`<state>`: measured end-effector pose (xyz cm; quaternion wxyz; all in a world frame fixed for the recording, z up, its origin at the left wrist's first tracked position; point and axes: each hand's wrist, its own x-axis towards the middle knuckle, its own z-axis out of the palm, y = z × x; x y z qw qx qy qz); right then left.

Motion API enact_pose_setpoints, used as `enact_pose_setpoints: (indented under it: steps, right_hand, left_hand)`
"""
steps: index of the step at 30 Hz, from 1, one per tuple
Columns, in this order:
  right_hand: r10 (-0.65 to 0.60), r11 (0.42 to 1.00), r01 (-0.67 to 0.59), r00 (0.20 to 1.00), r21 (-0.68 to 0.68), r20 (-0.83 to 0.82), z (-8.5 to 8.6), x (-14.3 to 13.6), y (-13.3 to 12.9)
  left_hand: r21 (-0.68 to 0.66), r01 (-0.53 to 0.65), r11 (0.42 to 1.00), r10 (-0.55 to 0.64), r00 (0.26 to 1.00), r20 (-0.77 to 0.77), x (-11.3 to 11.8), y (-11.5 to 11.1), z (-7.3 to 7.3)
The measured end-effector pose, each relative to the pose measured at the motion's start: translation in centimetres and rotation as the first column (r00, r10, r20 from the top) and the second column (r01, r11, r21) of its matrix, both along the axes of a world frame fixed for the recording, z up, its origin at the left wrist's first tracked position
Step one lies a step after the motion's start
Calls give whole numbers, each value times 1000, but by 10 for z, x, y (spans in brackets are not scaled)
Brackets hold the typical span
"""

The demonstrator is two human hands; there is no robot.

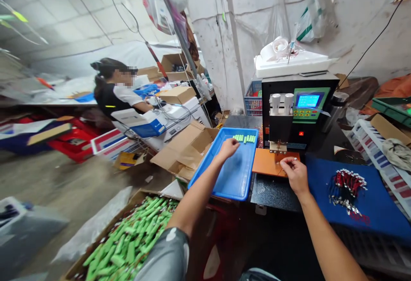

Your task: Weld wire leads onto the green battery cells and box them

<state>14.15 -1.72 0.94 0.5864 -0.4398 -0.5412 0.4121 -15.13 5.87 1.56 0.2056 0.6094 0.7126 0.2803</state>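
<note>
My left hand [230, 147] is over the far part of a blue tray [219, 193], its fingers curled together. Just beyond its fingertips, several green battery cells [244, 138] stand in a row at the tray's far end. Whether the left fingers hold anything is hidden. Near the front of an orange plate [265, 163], my right hand [296, 175] pinches a thin wire lead [282, 170] with a small white end. Above that plate stands a black welding machine [268, 101] with a lit display, its metal tips pointing down, a short way from my right fingers.
A bundle of red and black wire leads [348, 187] lies on a blue cloth [317, 187] at the right. A box of green cells [128, 242] stands low at the left. Behind it are an open carton [183, 152] and a seated person [117, 86].
</note>
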Motion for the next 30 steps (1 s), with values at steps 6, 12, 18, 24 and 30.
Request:
enact_pose_setpoints:
  steps: [6,12,18,24,30]
  right_hand:
    - [6,1000,-5,998,-6,62,-20,-4,10]
    - [-3,999,6,996,-32,91,-18,-7,9]
    - [-21,999,25,992,-28,122,-18,-7,10]
    - [-31,998,39,986,-51,161,-20,-3,12]
    - [-35,998,42,985,-38,167,-24,-2,13]
  left_hand:
    - [-18,-96,995,91,980,-177,-42,55,-29]
    - [-35,-125,992,109,949,-297,-45,64,-50]
    - [-39,-154,987,124,901,-415,-35,60,-52]
    - [-108,-186,977,107,857,-504,-29,31,-40]
    - [-113,-24,993,-31,890,-455,-25,-19,-23]
